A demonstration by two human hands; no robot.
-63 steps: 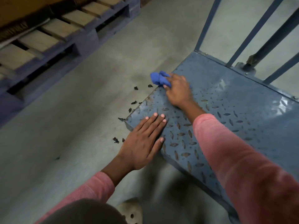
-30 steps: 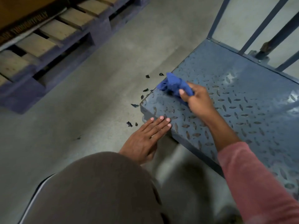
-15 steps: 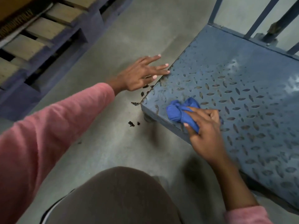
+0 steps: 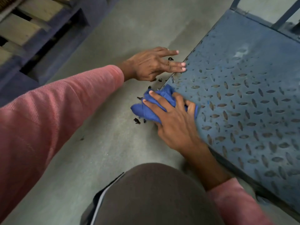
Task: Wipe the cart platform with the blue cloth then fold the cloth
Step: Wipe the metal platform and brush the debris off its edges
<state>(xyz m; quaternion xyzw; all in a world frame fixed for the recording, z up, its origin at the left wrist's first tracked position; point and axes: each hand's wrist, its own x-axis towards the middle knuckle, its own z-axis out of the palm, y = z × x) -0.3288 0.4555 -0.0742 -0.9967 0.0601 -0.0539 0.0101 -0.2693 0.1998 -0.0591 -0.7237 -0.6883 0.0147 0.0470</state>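
Observation:
The blue metal cart platform (image 4: 243, 95) with its raised diamond tread fills the right side. A bunched blue cloth (image 4: 146, 111) lies on the platform's near left corner and hangs over the edge. My right hand (image 4: 172, 117) presses on the cloth, its fingers spread and curled over the bundle. My left hand (image 4: 154, 65) is held out over the floor just left of the platform, fingers straight, the fingertips at the platform's left edge and holding nothing.
Small dark bits of debris (image 4: 136, 120) lie on the concrete floor (image 4: 113, 151) beside the platform's corner. A blue wooden pallet (image 4: 32, 34) stands at the upper left. The cart's handle bars (image 4: 284, 15) rise at the upper right. My knee (image 4: 154, 195) fills the bottom centre.
My right hand has slid the cloth from the platform's left edge back to its near corner, then over the edge. My left hand lifted off the corner and reached out further along the left edge.

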